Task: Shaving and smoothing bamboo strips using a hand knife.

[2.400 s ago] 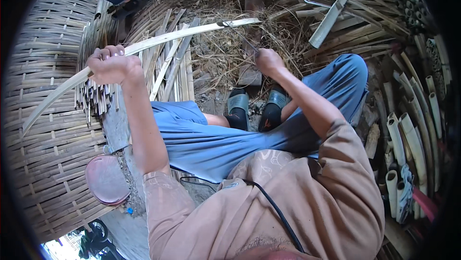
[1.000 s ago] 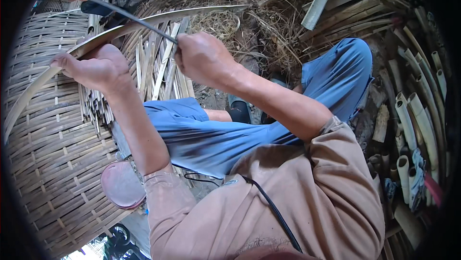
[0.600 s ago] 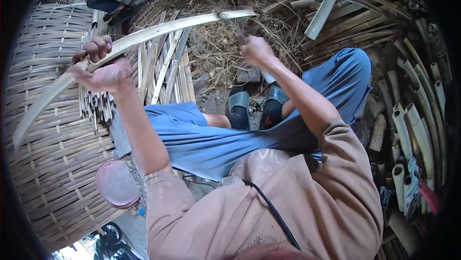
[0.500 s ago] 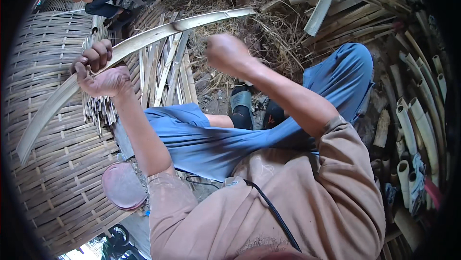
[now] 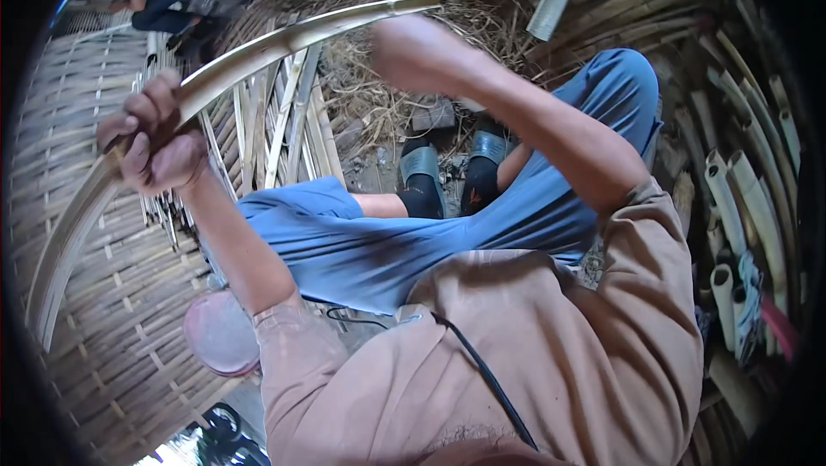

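My left hand is closed round a long, pale split-bamboo strip, gripping it left of its middle. One end of the strip reaches up and right; the other slopes down over the woven mat. My right hand looks like a fist, blurred by motion, just below the strip's far right end. Whatever it may hold is hidden, and I cannot tell whether it touches the strip.
A woven bamboo mat spreads along the left, with a bundle of slats nearby. A round pinkish lid lies by my left elbow. Bamboo shavings litter the ground ahead. Cut bamboo tubes crowd the right. A person sits far left.
My left hand has moved slightly left and down with the bamboo strip. My right fist has risen a little toward the strip's far end. The whole view has also shifted slightly.
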Demonstrator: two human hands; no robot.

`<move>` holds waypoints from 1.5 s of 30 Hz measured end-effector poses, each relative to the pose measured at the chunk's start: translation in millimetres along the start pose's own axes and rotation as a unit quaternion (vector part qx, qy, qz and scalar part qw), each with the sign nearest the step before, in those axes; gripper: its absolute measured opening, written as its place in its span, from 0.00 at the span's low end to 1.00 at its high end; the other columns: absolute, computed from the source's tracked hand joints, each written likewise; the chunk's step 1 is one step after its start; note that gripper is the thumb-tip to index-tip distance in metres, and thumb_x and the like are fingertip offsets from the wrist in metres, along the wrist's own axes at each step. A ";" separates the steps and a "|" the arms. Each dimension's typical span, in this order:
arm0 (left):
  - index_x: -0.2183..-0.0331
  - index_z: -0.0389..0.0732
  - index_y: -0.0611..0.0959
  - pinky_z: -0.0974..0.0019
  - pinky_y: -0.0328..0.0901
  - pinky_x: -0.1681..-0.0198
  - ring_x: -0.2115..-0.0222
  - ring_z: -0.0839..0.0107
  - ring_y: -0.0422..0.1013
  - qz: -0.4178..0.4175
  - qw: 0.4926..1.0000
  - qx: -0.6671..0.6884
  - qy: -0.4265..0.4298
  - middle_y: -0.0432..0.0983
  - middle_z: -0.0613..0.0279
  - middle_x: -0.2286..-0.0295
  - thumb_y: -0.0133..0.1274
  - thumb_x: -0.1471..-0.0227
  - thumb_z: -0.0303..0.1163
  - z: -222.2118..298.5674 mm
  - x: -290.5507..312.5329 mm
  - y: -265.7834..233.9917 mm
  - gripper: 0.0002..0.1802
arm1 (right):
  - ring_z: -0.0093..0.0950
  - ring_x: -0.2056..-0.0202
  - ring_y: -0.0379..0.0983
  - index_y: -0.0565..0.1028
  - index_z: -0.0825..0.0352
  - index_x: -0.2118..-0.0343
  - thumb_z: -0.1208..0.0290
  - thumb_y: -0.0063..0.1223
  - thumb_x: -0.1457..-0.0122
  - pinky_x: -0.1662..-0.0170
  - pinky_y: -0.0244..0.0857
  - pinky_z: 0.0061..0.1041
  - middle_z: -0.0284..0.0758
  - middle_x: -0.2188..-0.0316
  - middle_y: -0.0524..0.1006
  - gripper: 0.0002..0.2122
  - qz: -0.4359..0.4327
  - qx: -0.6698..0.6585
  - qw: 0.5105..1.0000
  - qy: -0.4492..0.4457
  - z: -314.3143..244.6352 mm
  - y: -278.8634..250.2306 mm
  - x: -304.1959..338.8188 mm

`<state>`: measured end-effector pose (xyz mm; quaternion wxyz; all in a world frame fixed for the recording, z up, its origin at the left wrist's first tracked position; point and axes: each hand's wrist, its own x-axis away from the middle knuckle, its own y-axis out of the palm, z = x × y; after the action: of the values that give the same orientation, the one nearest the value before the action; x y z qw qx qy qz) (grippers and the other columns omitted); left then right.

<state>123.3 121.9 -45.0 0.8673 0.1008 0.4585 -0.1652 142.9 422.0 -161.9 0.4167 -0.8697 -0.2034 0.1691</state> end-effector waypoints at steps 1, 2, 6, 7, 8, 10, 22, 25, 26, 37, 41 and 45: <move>0.66 0.45 0.72 0.58 0.50 0.70 0.81 0.71 0.51 -0.006 1.000 0.000 -0.006 0.51 0.69 0.83 0.50 0.55 0.35 -0.5 -2.6 0.7 0.11 | 0.48 0.75 0.77 0.78 0.76 0.80 0.73 0.52 0.50 0.69 0.70 0.44 0.54 0.79 0.76 0.10 0.076 -0.083 0.994 -0.005 -25.1 3.6 -6.1; 0.67 0.45 0.72 0.58 0.49 0.70 0.81 0.71 0.50 -0.019 1.000 0.005 -0.013 0.50 0.69 0.83 0.50 0.54 0.35 -0.3 -4.0 0.4 0.10 | 0.48 0.75 0.77 0.79 0.76 0.78 0.72 0.53 0.50 0.67 0.70 0.45 0.55 0.78 0.76 0.10 0.107 -0.096 0.986 -0.079 -39.8 2.5 -9.7; 0.68 0.45 0.72 0.59 0.49 0.72 0.82 0.73 0.49 0.016 1.000 -0.021 0.014 0.50 0.69 0.84 0.50 0.54 0.34 0.8 8.6 -10.8 0.09 | 0.49 0.70 0.79 0.80 0.75 0.77 0.74 0.52 0.50 0.64 0.73 0.45 0.53 0.74 0.80 0.09 0.026 -0.033 0.998 0.052 4.4 28.4 -6.3; 0.68 0.45 0.72 0.61 0.48 0.72 0.82 0.74 0.49 0.053 0.998 -0.012 0.013 0.50 0.70 0.85 0.51 0.53 0.34 0.2 13.4 -15.7 0.08 | 0.48 0.68 0.80 0.80 0.75 0.76 0.75 0.52 0.50 0.63 0.73 0.44 0.52 0.72 0.80 0.08 0.011 0.008 0.996 0.085 42.1 38.0 2.1; 0.68 0.45 0.73 0.61 0.48 0.73 0.82 0.74 0.49 0.051 0.999 -0.003 0.012 0.50 0.70 0.85 0.51 0.53 0.34 -0.5 18.1 -20.9 0.08 | 0.47 0.63 0.80 0.81 0.73 0.73 0.74 0.52 0.49 0.60 0.73 0.43 0.53 0.67 0.81 0.08 -0.030 0.057 0.979 0.192 80.9 53.6 5.8; 0.68 0.46 0.74 0.62 0.48 0.73 0.83 0.74 0.48 0.073 0.997 0.024 0.014 0.51 0.70 0.85 0.52 0.52 0.35 -4.0 23.7 -31.4 0.07 | 0.48 0.59 0.80 0.82 0.72 0.69 0.69 0.54 0.47 0.57 0.73 0.43 0.53 0.62 0.81 0.10 0.008 0.029 0.951 0.309 152.9 77.7 25.5; 0.79 0.48 0.69 0.64 0.45 0.73 0.82 0.74 0.46 0.156 0.986 0.000 -0.058 0.46 0.72 0.85 0.51 0.57 0.32 17.6 -0.5 -64.4 0.07 | 0.48 0.57 0.80 0.82 0.72 0.63 0.72 0.50 0.45 0.52 0.73 0.44 0.52 0.62 0.81 0.13 0.027 -0.024 0.977 0.210 111.4 117.4 9.3; 0.75 0.47 0.72 0.63 0.45 0.73 0.82 0.73 0.47 0.136 0.990 -0.011 -0.037 0.47 0.71 0.84 0.51 0.55 0.33 18.2 0.1 -58.0 0.04 | 0.47 0.59 0.80 0.82 0.71 0.64 0.70 0.53 0.45 0.55 0.74 0.44 0.51 0.63 0.81 0.11 -0.004 -0.057 0.969 0.241 128.1 106.6 10.1; 0.76 0.47 0.73 0.63 0.46 0.72 0.81 0.73 0.46 0.128 0.991 -0.010 -0.037 0.47 0.71 0.84 0.51 0.57 0.33 18.6 0.0 -55.6 0.04 | 0.45 0.59 0.81 0.83 0.68 0.64 0.68 0.55 0.44 0.57 0.75 0.42 0.48 0.62 0.82 0.10 -0.026 -0.024 0.938 0.344 137.4 102.6 9.2; 0.71 0.47 0.76 0.62 0.46 0.72 0.81 0.73 0.47 0.081 0.996 -0.016 -0.030 0.48 0.71 0.84 0.53 0.58 0.35 20.0 -9.5 -42.8 0.08 | 0.46 0.56 0.80 0.83 0.67 0.62 0.68 0.52 0.44 0.54 0.73 0.42 0.49 0.60 0.82 0.12 -0.012 -0.044 0.918 0.394 196.9 135.1 0.5; 0.72 0.46 0.72 0.63 0.46 0.73 0.82 0.74 0.48 0.036 0.999 0.012 -0.005 0.49 0.71 0.84 0.53 0.56 0.34 17.1 -7.7 -43.2 0.08 | 0.45 0.57 0.80 0.83 0.68 0.62 0.67 0.53 0.44 0.53 0.73 0.41 0.48 0.60 0.82 0.13 -0.041 0.063 0.936 0.343 226.0 130.6 7.3; 0.71 0.45 0.70 0.62 0.46 0.72 0.81 0.73 0.47 0.075 0.997 0.000 -0.026 0.49 0.71 0.83 0.53 0.55 0.35 10.5 -3.4 -46.9 0.09 | 0.47 0.53 0.78 0.82 0.70 0.62 0.71 0.55 0.48 0.52 0.73 0.43 0.50 0.57 0.81 0.13 -0.023 -0.057 0.939 0.339 209.6 141.8 1.5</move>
<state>111.8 75.8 -37.4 0.8890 0.1308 0.4268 -0.1020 77.2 479.4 -399.4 0.4142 -0.8930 -0.0793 -0.1571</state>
